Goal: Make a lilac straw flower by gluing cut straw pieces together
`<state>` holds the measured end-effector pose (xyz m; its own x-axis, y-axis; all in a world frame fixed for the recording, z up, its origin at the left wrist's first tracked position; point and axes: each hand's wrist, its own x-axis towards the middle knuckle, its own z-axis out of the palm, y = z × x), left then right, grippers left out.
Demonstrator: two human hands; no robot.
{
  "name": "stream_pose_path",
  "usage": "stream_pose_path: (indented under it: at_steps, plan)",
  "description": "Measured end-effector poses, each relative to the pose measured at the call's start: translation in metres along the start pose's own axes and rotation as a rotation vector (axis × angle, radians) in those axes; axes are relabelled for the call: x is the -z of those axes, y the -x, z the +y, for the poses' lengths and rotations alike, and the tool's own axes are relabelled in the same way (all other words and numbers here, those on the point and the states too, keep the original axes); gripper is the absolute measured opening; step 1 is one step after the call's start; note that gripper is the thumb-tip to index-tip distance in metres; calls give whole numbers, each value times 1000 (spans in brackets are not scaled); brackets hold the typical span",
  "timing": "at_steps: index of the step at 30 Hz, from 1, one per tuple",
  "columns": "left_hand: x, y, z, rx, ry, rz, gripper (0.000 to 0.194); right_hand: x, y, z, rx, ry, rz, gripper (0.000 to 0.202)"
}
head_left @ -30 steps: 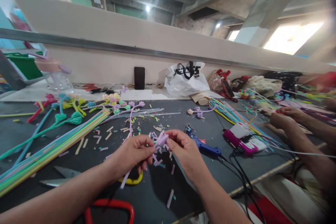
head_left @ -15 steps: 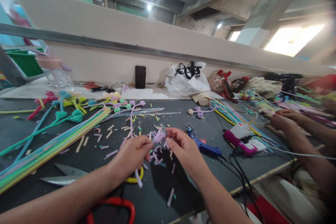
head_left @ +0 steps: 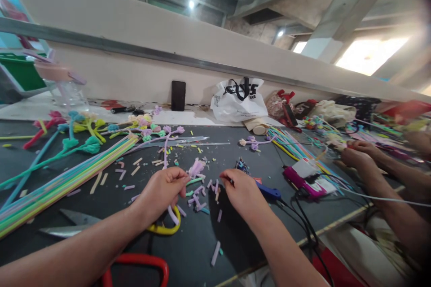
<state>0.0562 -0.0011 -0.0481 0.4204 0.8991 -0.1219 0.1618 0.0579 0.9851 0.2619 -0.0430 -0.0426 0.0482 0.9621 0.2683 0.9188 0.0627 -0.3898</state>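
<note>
My left hand (head_left: 168, 186) is closed in a pinch at the base of a small purple flower-like piece (head_left: 196, 167), which points up and right from the fingertips. To its right, my right hand (head_left: 239, 188) is apart from the flower piece, its fingertips pressed together; whatever they may hold is too small to make out. Short purple cut pieces (head_left: 198, 200) lie on the dark table between and below the hands. A long purple stem (head_left: 166, 150) rises behind my left hand. Under my left wrist are scissors with a yellow handle (head_left: 164, 229).
A bundle of pastel stems (head_left: 77, 179) lies at left, near red-handled scissors (head_left: 141, 258). A blue glue gun (head_left: 269, 191) and a magenta power strip (head_left: 303, 182) with black cables lie right. Behind stand a phone (head_left: 178, 95) and white bag (head_left: 239, 101). Another person's hands (head_left: 360, 154) work at far right.
My right hand has moved off the purple flower piece and to the right. My left hand still holds the piece, now slightly further left. The view has shifted a little.
</note>
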Motion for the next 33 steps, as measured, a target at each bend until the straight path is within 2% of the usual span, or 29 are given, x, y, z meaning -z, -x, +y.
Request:
stream_pose_path:
  at_steps: [7, 11, 15, 21, 25, 27, 30, 33]
  plan:
    - [4, -4, 1, -75, 116, 185, 24, -12, -10, -25, 59, 2, -73, 20]
    - [5, -8, -4, -97, 142, 221, 23, -21, -20, -32, 64, 26, -112, 17]
    - [4, -8, -7, -100, 126, 199, 24, -25, -22, -28, 48, 13, -142, 12]
    - [1, -6, -9, -76, 113, 85, 23, -14, -11, -24, 0, -61, -108, 15]
    - [0, -5, -8, -65, 97, 1, 24, -4, -6, -24, 4, -259, -69, 21]
    - [-1, -5, -7, -48, 78, -7, 24, 3, -3, -25, -31, -334, -38, 18]
    - [-2, -4, -7, -37, 42, 3, 24, 13, 2, -29, -60, -329, 16, 12]
    - [-3, -3, -7, -46, -25, 21, 23, 17, 6, -34, -4, -267, 55, 10]
